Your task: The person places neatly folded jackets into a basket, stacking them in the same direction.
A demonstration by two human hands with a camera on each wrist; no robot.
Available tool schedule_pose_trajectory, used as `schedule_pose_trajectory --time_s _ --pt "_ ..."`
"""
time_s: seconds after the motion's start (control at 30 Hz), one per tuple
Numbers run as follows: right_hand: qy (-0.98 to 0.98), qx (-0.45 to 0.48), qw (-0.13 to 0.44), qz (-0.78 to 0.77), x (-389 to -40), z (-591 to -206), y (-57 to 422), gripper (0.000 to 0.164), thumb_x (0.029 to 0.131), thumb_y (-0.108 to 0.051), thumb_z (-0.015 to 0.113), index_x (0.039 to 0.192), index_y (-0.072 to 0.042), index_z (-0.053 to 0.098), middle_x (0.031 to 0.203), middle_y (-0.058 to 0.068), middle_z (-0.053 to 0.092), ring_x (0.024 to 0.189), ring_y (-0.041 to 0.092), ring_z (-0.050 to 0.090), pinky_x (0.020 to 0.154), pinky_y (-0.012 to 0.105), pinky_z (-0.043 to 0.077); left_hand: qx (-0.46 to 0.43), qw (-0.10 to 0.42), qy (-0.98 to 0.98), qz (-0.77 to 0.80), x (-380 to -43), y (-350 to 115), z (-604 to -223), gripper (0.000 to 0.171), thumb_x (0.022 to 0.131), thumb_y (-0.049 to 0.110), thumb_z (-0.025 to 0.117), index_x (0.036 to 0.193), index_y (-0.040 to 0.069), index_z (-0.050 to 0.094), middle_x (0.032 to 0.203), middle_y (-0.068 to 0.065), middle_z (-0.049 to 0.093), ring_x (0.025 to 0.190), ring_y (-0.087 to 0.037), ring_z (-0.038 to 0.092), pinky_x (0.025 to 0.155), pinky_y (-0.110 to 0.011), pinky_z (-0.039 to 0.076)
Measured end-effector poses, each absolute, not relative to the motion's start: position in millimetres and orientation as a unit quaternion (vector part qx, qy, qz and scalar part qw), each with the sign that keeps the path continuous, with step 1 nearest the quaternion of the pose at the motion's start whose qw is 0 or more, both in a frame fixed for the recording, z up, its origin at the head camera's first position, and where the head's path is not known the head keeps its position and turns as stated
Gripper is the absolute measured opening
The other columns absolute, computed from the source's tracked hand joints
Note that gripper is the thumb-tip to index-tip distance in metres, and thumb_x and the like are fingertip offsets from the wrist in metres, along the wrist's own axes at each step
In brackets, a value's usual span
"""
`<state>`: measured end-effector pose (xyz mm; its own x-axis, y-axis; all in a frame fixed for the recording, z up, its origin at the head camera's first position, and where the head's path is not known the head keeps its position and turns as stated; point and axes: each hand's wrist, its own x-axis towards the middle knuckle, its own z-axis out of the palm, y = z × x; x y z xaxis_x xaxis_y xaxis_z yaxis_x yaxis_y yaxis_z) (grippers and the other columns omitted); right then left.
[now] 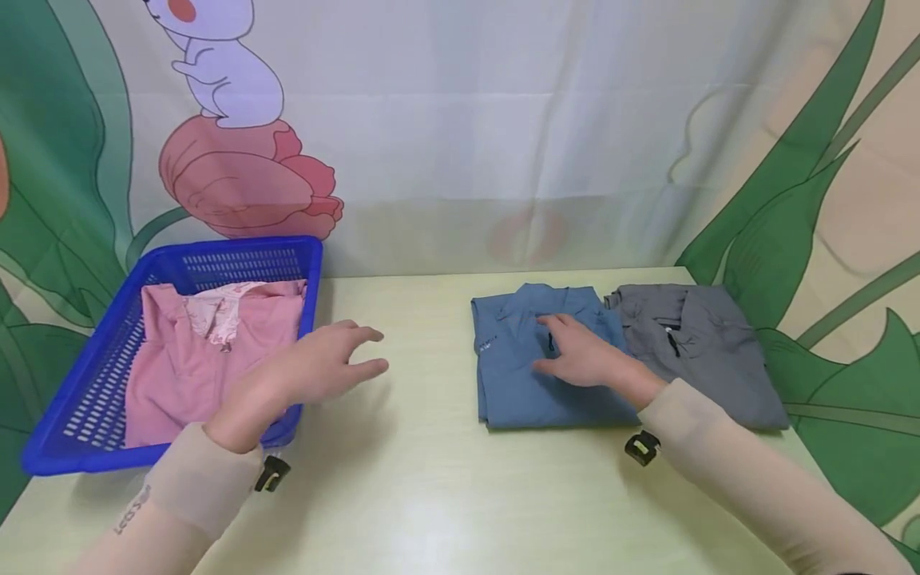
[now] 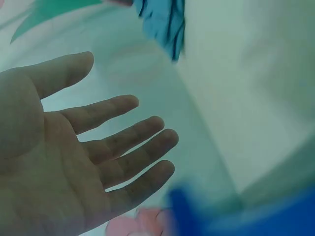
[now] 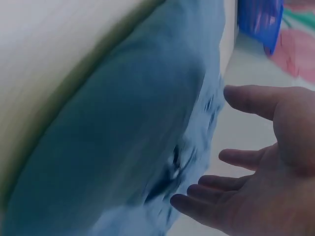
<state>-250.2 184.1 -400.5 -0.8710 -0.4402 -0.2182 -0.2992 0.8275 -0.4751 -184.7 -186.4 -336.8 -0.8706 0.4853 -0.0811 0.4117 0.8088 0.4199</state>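
Note:
My left hand (image 1: 321,363) hangs beside the right rim of the blue plastic basket (image 1: 101,335), holding nothing. Its fingers are spread and straight in the left wrist view. Inside the basket lies a folded pink jacket (image 1: 172,383) with a patterned pale lining at the collar. Over a folded blue jacket (image 1: 517,391) on the table is my right hand (image 1: 582,351), fingers extended and nothing gripped. The right wrist view has its fingertips (image 3: 236,93) close to the blue fabric. A folded grey jacket (image 1: 707,343) lies right of the blue one, its left edge against it.
The pale table (image 1: 431,495) stretches between basket and jackets. Behind it hangs a printed curtain (image 1: 460,144) with a cartoon animal and large leaves. Small black devices are strapped near both wrists.

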Motion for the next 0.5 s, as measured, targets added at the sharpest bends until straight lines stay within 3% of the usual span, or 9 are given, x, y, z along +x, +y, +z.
schedule_pose_trajectory --time_s 0.27,0.37,0.5 --pt "0.972 -0.154 0.095 -0.150 -254 -407 222 0.079 0.096 -0.026 0.073 0.152 0.011 0.032 0.153 0.039 0.030 0.141 0.054 0.030 0.112 0.067 0.029 0.237 0.138 0.934 0.228 -188 -153 -375 0.056 0.105 0.034 0.056 0.138 -0.011 0.055 0.138 -0.028 0.055 0.128 -0.041 0.053 0.108 -0.053 0.042" --pt "0.978 -0.156 0.093 -0.106 -254 -415 226 0.082 0.094 -0.031 0.075 0.149 0.014 0.036 0.150 0.042 0.033 0.141 0.056 0.028 0.114 0.068 0.025 0.227 0.157 0.927 0.254 -192 -146 -386 0.057 0.105 0.035 0.056 0.138 -0.012 0.055 0.139 -0.028 0.054 0.130 -0.041 0.052 0.108 -0.053 0.041" --pt "0.976 -0.153 0.120 -0.099 -253 -426 225 0.086 0.094 -0.038 0.075 0.151 0.012 0.035 0.152 0.041 0.031 0.143 0.055 0.026 0.113 0.066 0.028 0.208 0.178 0.911 0.309 -195 -140 -400 0.057 0.105 0.035 0.056 0.140 -0.010 0.055 0.140 -0.026 0.056 0.128 -0.040 0.055 0.107 -0.052 0.044"
